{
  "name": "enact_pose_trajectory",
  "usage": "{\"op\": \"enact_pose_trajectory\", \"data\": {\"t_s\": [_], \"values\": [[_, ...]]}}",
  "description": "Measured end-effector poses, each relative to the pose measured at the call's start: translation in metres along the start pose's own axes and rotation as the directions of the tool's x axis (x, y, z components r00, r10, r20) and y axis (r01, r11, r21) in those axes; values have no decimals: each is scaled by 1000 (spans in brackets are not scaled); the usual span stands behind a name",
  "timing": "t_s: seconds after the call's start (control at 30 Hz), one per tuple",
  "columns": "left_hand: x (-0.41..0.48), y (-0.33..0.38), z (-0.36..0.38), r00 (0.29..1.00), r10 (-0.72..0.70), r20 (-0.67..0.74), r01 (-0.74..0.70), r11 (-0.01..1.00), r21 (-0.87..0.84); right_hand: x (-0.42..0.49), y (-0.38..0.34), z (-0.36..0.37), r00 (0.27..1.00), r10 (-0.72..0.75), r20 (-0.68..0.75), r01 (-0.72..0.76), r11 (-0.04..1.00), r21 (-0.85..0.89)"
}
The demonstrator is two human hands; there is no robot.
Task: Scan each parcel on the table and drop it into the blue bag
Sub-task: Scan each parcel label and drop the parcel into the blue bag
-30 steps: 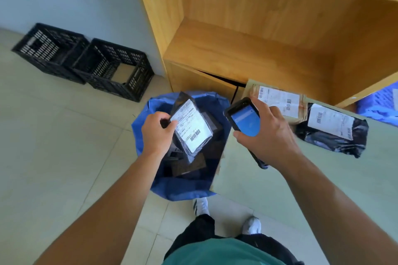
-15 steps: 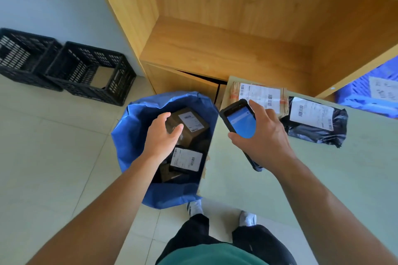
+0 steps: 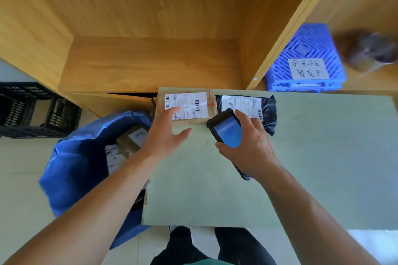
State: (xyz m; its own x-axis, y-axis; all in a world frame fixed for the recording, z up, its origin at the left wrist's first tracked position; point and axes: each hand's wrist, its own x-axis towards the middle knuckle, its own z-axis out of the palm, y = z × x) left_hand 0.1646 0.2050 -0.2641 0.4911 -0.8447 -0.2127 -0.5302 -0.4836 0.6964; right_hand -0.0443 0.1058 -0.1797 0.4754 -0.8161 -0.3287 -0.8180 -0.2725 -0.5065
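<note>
A taped cardboard parcel (image 3: 189, 103) lies at the far edge of the pale green table (image 3: 312, 157), just beside a black plastic parcel (image 3: 268, 109). The left hand (image 3: 163, 135) reaches over the cardboard parcel's near-left corner, fingers spread and holding nothing. The right hand (image 3: 252, 148) grips a handheld scanner (image 3: 228, 133) with its screen lit blue. The blue bag (image 3: 71, 174) stands left of the table, with labelled parcels (image 3: 132, 137) inside.

Light: soft, even daylight is filling the scene, perhaps coming from the right
Shadows: the wooden shelf (image 3: 150, 28) recess is darkening toward its right wall
Glare: the scanner (image 3: 228, 133) screen is glowing blue
Blur: a brown object (image 3: 368, 49) at the right edge is smearing
Distortion: shelf edges are bowing outward near the corners
</note>
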Motion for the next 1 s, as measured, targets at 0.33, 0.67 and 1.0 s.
{"op": "enact_pose_trajectory", "data": {"t_s": [0.33,0.67,1.0], "values": [[95,79,84,936,256,241,-335,857,391,46,99,-46,990,124,-62,-119,989,87],[151,97,139,883,49,466,-405,579,707,70,159,-70,985,158,-64,-148,979,137],[154,94,146,907,139,397,-390,631,670,83,174,-82,987,150,-65,-140,981,134]]}}
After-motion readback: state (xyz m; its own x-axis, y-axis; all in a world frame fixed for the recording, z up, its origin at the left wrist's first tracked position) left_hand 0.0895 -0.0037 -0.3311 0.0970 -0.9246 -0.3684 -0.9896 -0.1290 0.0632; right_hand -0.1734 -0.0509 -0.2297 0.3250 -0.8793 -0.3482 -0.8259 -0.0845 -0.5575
